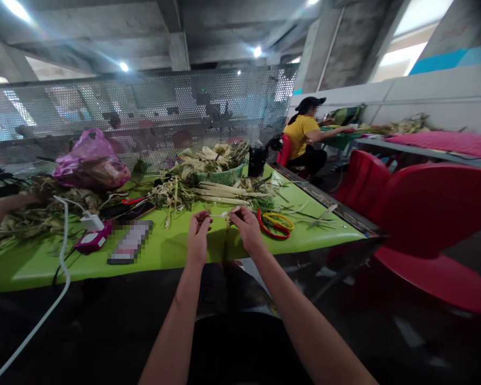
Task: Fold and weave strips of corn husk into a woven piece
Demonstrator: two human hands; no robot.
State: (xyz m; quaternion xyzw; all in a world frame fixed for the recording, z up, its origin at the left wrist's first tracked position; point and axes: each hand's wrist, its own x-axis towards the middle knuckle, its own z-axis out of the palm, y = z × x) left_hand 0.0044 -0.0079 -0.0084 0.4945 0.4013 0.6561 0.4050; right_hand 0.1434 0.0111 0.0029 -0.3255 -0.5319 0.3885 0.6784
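Observation:
My left hand [199,234] is closed in a pinch over the front edge of the green-topped table. From its fingertips a thin pale plant strip [217,216] stretches across to my right hand [247,229], whose fingers are also closed on it. A small whitish piece shows at the right fingertips; its exact shape is too small to tell. Just right of my right hand lie scissors [276,233] with red and yellow handles. Behind both hands rests a bundle of pale peeled stalks [224,193], with trimmed leaves [172,193] beside it.
A green basket [228,175] heaped with dry leaves stands at the back. On the left are a phone [130,243], a purple charging block [93,239], a white cable [67,256] and a purple plastic bag [92,166]. Red chairs [436,208] and a seated person [304,131] are at right.

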